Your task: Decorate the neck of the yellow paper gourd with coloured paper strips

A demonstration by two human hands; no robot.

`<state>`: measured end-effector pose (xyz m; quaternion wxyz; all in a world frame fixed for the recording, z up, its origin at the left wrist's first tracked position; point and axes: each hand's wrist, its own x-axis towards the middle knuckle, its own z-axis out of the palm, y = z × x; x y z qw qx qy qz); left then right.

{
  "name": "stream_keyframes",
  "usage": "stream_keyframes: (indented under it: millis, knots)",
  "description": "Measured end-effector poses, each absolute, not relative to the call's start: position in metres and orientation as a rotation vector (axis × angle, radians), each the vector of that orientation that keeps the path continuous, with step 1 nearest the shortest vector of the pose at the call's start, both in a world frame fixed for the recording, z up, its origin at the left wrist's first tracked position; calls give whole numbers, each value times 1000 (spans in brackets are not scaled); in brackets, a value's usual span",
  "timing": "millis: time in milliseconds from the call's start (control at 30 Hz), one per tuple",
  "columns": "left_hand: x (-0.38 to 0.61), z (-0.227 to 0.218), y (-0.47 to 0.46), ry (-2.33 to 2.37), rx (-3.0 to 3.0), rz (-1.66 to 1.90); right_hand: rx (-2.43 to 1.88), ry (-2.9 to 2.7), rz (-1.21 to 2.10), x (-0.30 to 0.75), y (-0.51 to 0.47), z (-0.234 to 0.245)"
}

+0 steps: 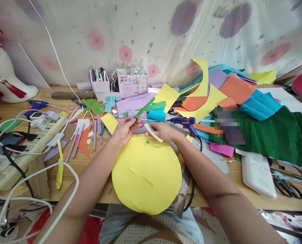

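My left hand [126, 130] pinches a narrow green paper strip [145, 107] that slants up and to the right. My right hand [164, 130] is closed around white-handled scissors [154, 133], whose blades point left toward the strip near my left fingertips. Whether the blades touch the paper I cannot tell. Below both hands lies a large round yellow paper disc [145, 169], overhanging the table's front edge, with thin green slivers on it. A blue glue gun [183, 122] rests just right of my right hand.
Coloured paper sheets [238, 88] pile up at the back right. Purple paper sticks [78, 140] and scraps lie on the left, beside a power strip [26, 156] with tangled cables. A white power bank [259, 174] and black-handled scissors [288, 186] sit at right. White boxes [133, 83] stand behind.
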<state>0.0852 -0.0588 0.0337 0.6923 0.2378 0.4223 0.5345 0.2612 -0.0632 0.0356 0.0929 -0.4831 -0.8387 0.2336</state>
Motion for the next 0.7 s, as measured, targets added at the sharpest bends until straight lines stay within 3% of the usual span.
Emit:
stream_keyframes:
  millis: [267,533,700]
  knots:
    - [83,31,-57,915,570,1189,-1442,-2407,614,273,-57,31]
    - [73,33,-59,984,993,925,-1199,-1882,1241,275,-64,32]
    - [75,29,-63,1021,1161,795,-1121,-1796,1224,259,-65,29]
